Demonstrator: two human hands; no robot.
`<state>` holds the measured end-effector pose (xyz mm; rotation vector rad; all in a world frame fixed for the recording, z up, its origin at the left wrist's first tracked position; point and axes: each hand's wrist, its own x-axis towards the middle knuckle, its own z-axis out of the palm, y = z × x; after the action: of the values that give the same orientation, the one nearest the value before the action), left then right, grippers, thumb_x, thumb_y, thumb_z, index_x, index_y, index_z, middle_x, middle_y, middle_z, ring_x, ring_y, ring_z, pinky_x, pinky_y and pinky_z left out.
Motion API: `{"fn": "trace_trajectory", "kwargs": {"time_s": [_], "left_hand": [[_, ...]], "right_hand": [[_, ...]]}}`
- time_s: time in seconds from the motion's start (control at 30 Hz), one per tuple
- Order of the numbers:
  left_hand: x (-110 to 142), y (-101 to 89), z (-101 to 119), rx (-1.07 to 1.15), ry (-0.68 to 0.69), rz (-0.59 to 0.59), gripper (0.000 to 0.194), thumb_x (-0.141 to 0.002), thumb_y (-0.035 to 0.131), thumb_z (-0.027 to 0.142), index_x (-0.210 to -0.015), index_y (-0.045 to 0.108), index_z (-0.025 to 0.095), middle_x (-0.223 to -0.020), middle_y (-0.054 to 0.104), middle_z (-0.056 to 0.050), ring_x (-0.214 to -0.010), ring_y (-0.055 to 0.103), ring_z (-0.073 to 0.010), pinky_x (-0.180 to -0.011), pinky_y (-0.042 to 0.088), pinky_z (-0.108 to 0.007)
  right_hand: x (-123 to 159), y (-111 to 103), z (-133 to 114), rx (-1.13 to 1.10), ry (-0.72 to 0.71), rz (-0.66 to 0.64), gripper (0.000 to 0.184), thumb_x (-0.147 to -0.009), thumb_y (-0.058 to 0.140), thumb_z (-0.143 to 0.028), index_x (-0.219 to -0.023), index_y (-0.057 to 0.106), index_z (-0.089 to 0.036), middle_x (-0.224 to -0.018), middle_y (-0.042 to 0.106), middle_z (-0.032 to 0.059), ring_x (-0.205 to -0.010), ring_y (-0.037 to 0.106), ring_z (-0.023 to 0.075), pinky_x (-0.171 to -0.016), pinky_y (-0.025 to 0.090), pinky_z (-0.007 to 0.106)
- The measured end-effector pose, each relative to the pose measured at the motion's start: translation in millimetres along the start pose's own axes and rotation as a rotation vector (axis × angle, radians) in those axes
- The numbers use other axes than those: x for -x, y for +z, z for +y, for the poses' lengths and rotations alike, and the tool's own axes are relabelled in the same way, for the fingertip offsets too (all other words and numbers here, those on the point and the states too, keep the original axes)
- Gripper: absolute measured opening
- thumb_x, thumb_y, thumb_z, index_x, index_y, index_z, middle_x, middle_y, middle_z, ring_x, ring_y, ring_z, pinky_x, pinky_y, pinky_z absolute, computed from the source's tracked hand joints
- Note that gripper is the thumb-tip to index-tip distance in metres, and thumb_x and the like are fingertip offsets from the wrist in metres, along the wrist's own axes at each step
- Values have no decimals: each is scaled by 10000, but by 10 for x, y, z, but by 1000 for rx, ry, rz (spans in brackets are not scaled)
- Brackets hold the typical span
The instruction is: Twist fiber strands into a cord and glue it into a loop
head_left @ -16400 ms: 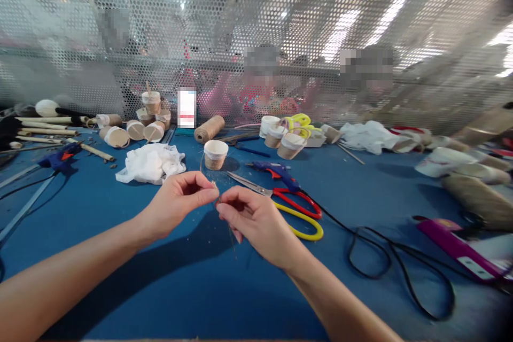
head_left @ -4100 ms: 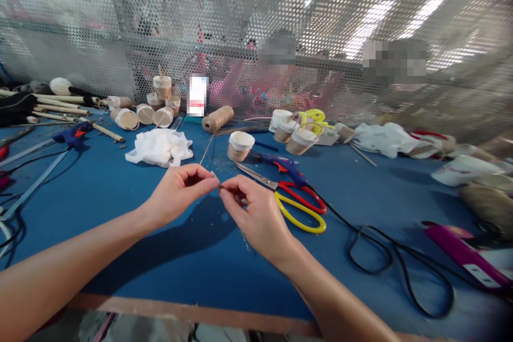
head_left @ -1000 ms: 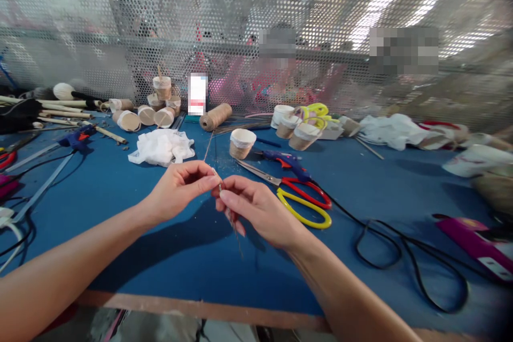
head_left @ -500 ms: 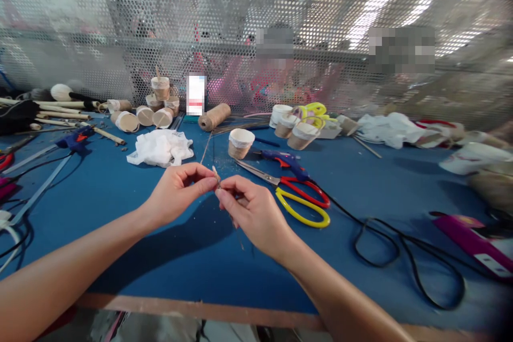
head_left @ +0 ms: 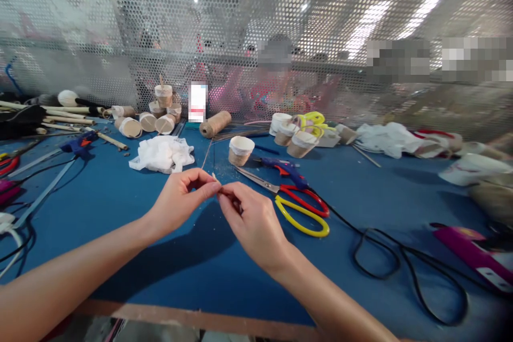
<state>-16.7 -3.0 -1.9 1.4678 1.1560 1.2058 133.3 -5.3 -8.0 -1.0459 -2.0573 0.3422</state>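
My left hand (head_left: pixel 182 199) and my right hand (head_left: pixel 250 220) meet fingertip to fingertip above the blue table (head_left: pixel 120 214). Both pinch a thin strand of brown twine (head_left: pixel 207 155), which runs from my fingers back to the twine spool (head_left: pixel 215 123). What sits exactly between the fingertips is too small to make out. Just right of my right hand lie scissors with red and yellow handles (head_left: pixel 298 204). A small twine-wrapped cup (head_left: pixel 240 150) stands beyond my fingers.
White cloth (head_left: pixel 162 153) lies at the left. More wrapped cups (head_left: pixel 148 120) and sticks are at the back left, another cup group (head_left: pixel 294 136) at the back middle. A blue glue gun (head_left: pixel 280 166) trails a black cord (head_left: pixel 401 262). A perforated metal screen (head_left: pixel 256 26) stands behind, with people beyond it.
My hands stay pinched together on the twine with only small finger shifts. The view has tilted slightly, so the table scene sits a little lower.
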Motion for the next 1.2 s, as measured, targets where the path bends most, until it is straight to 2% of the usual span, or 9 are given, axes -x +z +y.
{"fn": "trace_trajectory", "kwargs": {"time_s": [0.1, 0.3, 0.4, 0.53, 0.73, 0.87, 0.93, 1.1, 1.2], "left_hand": [[-4, -12, 19, 33, 2, -2, 158, -701, 635, 281, -665, 587, 135, -626, 562, 24, -596, 479, -84, -588, 409, -211], [-54, -101, -2, 153, 43, -119, 127, -698, 639, 255, -664, 594, 141, -663, 614, 5, -626, 530, -99, -632, 438, -233], [-77, -123, -48, 99, 50, -94, 108, -684, 645, 235, -649, 603, 142, -647, 612, 7, -613, 522, -96, -626, 432, -232], [-50, -105, -88, -5, 46, -28, 114, -683, 640, 245, -647, 608, 141, -686, 627, -4, -656, 533, -107, -652, 425, -235], [11, -70, -91, -48, 18, 2, 137, -696, 611, 278, -702, 610, 141, -730, 625, -19, -664, 515, -117, -626, 406, -240], [10, -64, -104, -38, 11, 37, 176, -714, 612, 306, -648, 584, 144, -631, 563, 17, -590, 449, -89, -582, 374, -222], [5, -69, -108, -1, 4, 36, 193, -715, 619, 303, -618, 566, 144, -587, 525, 33, -563, 427, -80, -557, 361, -213], [-1, -93, -88, 188, 27, -146, 170, -730, 611, 278, -634, 573, 144, -605, 569, 19, -595, 493, -90, -618, 413, -230], [-4, -101, -77, 174, 46, -152, 159, -717, 627, 267, -627, 582, 144, -616, 588, 9, -600, 504, -97, -625, 422, -239]], "right_hand": [[-35, -36, -12, -86, 76, -50, 139, -822, 467, -181, -716, 554, -158, -606, 531, -1, -552, 489, 111, -532, 376, 226], [-164, -167, 20, -662, 371, -495, 172, -819, 490, -337, -781, 496, -169, -622, 508, -43, -366, 393, 36, -375, 325, 181], [-157, -142, 37, -689, 392, -448, 176, -796, 526, -336, -756, 492, -168, -614, 504, -49, -357, 396, 25, -364, 311, 166], [-89, -40, 57, -550, 390, -310, 140, -798, 508, -307, -758, 498, -173, -587, 475, -56, -350, 398, 39, -361, 331, 180], [-38, 33, 72, -160, 137, -121, 125, -813, 485, -213, -722, 561, -171, -594, 526, -17, -515, 471, 96, -490, 378, 208], [-30, 48, 32, -67, 34, -69, 151, -813, 462, -173, -687, 545, -174, -622, 544, 5, -574, 491, 115, -564, 396, 230], [-26, 38, 21, -149, 78, -108, 151, -814, 469, -194, -675, 526, -175, -617, 525, 0, -549, 480, 107, -540, 397, 227], [-39, -51, 59, -762, 413, -464, 217, -842, 470, -376, -791, 513, -169, -594, 476, -44, -384, 371, 42, -342, 307, 168], [-49, -75, 73, -914, 470, -495, 258, -805, 530, -418, -760, 519, -164, -563, 453, -57, -380, 342, 29, -322, 269, 148]]}}
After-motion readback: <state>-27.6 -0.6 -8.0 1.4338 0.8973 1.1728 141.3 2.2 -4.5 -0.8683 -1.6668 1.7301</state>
